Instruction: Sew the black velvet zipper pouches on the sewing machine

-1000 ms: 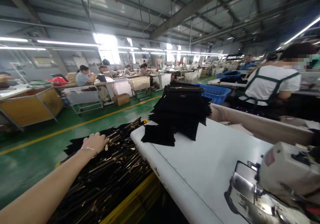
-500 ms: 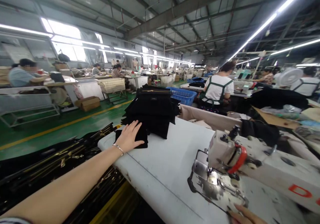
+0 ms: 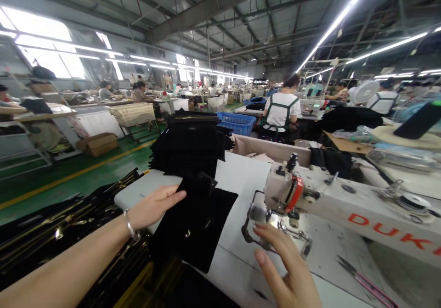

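Nearest the viewer, the right hand (image 3: 285, 266) is open, its fingers spread and slightly bent, in front of the metal plate of the white sewing machine (image 3: 330, 198). Pink-handled snips (image 3: 367, 280) lie on the tabletop (image 3: 246, 170), right of this hand. The left hand (image 3: 156, 204) reaches in from the left, fingers extended over the side of a black cloth piece (image 3: 200, 221); whether it pinches the fabric cannot be told. The cloth piece (a small pale mark shows on its surface) lies across the left edge of the tabletop, between the two hands. Beside that edge, a heap of black zippered pieces (image 3: 62, 225) lies at a lower level, with part of a yellow crate (image 3: 138, 285) visible. Farther off, a tall stack of black pieces (image 3: 189, 147) stands at the tabletop's far end, near its far left corner. Beyond are a blue basket (image 3: 236, 123), a cardboard box (image 3: 98, 144) on the green floor and, facing away, a person in a white shirt (image 3: 280, 108) with dark green straps.
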Demonstrator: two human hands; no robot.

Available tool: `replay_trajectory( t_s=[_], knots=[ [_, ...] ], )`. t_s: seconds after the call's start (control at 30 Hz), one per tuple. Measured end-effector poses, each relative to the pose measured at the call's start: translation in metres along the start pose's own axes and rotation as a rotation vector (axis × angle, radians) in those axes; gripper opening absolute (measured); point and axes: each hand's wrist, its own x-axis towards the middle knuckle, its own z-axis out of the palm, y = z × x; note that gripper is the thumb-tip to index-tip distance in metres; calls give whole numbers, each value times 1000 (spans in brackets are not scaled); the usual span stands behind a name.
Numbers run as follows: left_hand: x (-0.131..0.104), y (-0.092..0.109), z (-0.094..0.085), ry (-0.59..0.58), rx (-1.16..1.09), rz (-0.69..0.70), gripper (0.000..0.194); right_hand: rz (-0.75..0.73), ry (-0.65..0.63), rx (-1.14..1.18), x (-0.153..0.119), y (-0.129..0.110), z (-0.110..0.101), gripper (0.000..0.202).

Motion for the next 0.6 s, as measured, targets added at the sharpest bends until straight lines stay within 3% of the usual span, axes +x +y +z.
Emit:
replay_trajectory(
  t_s=[0.1, 0.13, 0.23, 0.3, 0.4, 0.43, 0.47, 0.5, 0.57, 0.6],
  knots=[
    [-15, 18, 35, -366, -207, -69, 44, 82, -20, 139, 29, -38, 3, 54],
    [-17, 20, 46, -436, -291, -101, 46, 127, -70, 202, 36, -45, 3, 55],
    [-11, 19, 63, -505, -481, -190, 50, 312, -355, 503, 41, -54, 1, 23],
    [-2, 16, 60, -299, -494, -181, 49, 430, -463, 705, 35, -53, 0, 17],
    [-1, 18, 42, 342, -434, 37, 35, 522, -388, 854, 22, -47, -3, 24],
    [-7, 21, 39, 516, -402, 133, 29, 522, -360, 874, 19, -46, -4, 24],
    [-16, 26, 38, 602, -354, 214, 24, 510, -341, 887, 16, -46, -4, 25],
    [-27, 30, 40, 566, -273, 246, 21, 490, -335, 895, 15, -46, -5, 25],
    [-47, 40, 56, 203, -76, 233, 22, 452, -357, 907, 15, -49, -7, 25],
    [-54, 44, 67, 10, -18, 213, 32, 429, -379, 907, 15, -51, -8, 25]
  ],
)
